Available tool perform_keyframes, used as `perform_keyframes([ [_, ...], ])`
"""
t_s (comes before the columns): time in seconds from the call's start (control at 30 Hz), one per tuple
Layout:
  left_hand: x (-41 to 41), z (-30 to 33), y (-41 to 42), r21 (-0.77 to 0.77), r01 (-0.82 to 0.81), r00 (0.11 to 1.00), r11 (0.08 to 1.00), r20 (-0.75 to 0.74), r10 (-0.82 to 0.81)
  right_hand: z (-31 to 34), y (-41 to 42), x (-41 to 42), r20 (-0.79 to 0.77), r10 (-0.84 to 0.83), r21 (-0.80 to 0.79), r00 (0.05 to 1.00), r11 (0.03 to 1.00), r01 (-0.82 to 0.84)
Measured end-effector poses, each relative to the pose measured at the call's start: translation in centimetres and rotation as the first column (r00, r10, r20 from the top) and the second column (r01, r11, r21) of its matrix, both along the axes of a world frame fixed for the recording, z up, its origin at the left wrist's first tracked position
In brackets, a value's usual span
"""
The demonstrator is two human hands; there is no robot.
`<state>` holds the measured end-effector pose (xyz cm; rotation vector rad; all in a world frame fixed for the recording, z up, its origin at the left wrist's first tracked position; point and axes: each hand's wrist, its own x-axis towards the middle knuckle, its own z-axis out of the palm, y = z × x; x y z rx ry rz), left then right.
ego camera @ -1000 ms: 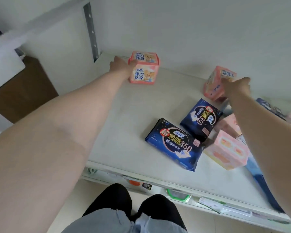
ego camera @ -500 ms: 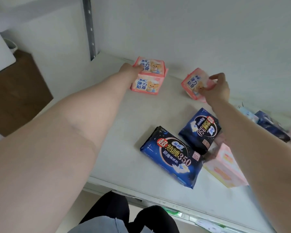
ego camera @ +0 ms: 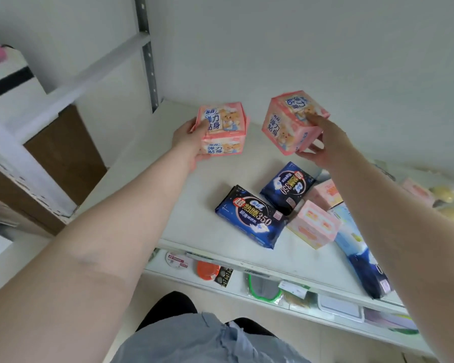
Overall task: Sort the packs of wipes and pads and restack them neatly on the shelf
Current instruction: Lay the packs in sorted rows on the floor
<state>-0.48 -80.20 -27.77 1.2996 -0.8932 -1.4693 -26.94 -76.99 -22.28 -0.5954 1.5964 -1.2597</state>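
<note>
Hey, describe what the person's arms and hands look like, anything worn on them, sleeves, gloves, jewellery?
Both arms are bare along their whole visible length: no sleeves show. The left hand and right hand wear no gloves, and no watch, bracelet or ring is visible on the sides shown. The left forearm has a faint crease mark partway along it.

Three pink bear-printed packs show: two stacked one on the other, the upper (ego camera: 222, 119) and the lower (ego camera: 224, 146), and a third pink bear pack (ego camera: 290, 121) apart to their right. Two dark blue packs marked 350 lie on the shelf (ego camera: 194, 231), the nearer blue pack (ego camera: 252, 216) and the farther blue pack (ego camera: 286, 186). Two pale pink packs with orange print sit just right of them, the front pale pack (ego camera: 313, 224) and the back pale pack (ego camera: 324, 192). One long blue pack (ego camera: 362, 255) runs along the right. Two hands are in view, the left hand (ego camera: 189, 138) and the right hand (ego camera: 323, 140). Farther right, blurred items cannot be counted.
</note>
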Motion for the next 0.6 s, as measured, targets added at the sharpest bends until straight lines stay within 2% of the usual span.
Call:
perform_keyframes([
  [0.1,0.0,1.4,3.1,0.011,0.086,0.996,0.996,-0.015,-0.086,1.6,3.2,0.6,0.103,-0.01,-0.004,0.995,1.0,0.011],
  [0.23,0.4,2.6,6.7,0.007,0.194,0.978,0.981,-0.081,-0.193,3.5,7.1,1.7,0.155,-0.051,0.002,0.987,0.999,0.052],
  [0.4,1.7,3.4,12.4,0.017,0.353,0.928,0.935,-0.132,-0.348,3.8,12.7,3.2,0.139,-0.097,-0.019,0.986,0.995,0.101],
  [0.6,3.6,2.9,21.4,0.114,0.497,0.867,0.86,-0.081,-0.491,2.4,21.8,5.9,0.147,-0.183,-0.003,0.972,0.983,0.186],
])
